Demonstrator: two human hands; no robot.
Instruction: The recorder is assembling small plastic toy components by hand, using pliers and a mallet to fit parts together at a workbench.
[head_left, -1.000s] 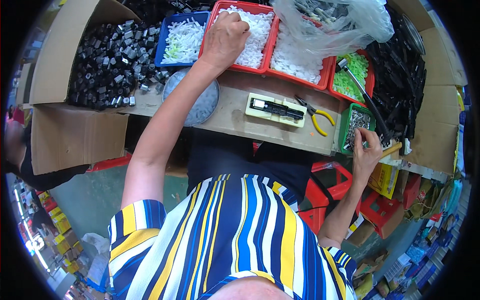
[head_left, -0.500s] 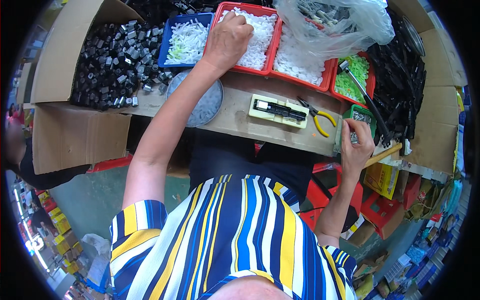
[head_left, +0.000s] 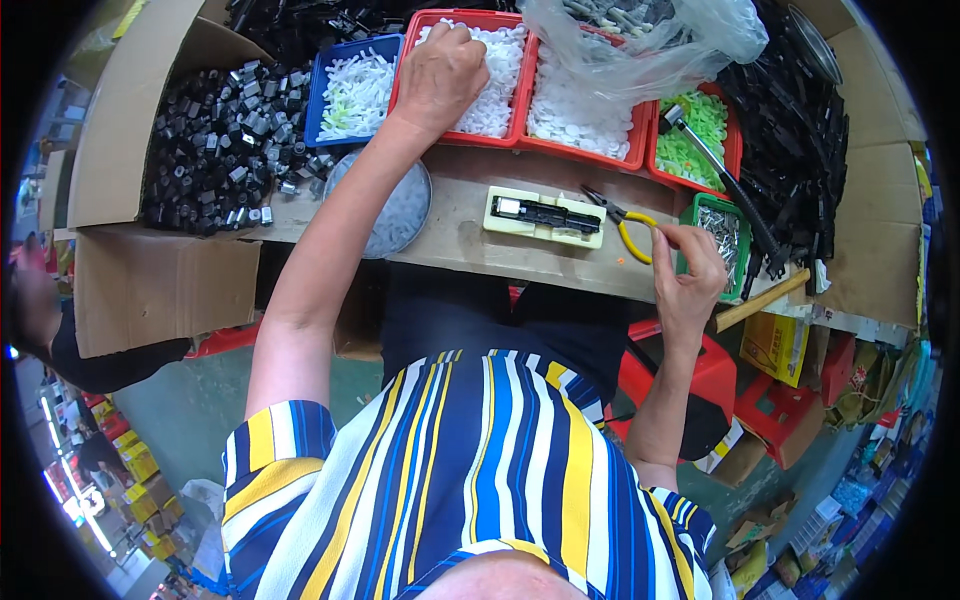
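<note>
My left hand (head_left: 440,82) reaches over a red bin (head_left: 517,92) of small white plastic parts (head_left: 495,100). Its fingers are bent closed at the parts, and the fingertips are partly hidden. My right hand (head_left: 690,272) is raised beside a small green bin (head_left: 742,262) of metal pins, thumb and forefinger pinched together; what lies between them is too small to name. Between the hands, a cream block-shaped holder (head_left: 492,226) cradles a long black part (head_left: 550,214) with a whitish piece at its left end. Yellow-handled pliers (head_left: 634,238) lie between the holder and my right hand.
A blue bin (head_left: 316,100), a round dish (head_left: 405,222) of translucent pieces and a carton of black-and-silver parts (head_left: 225,130) stand left. Rightward are a red bin of green pieces (head_left: 705,125), a hammer (head_left: 720,165) and piled black parts (head_left: 790,140). A plastic bag (head_left: 690,50) overhangs the bins.
My right hand has moved left from the green bin toward the pliers, uncovering the metal pins. My left hand stays at the white parts. The whole view has shifted slightly.
</note>
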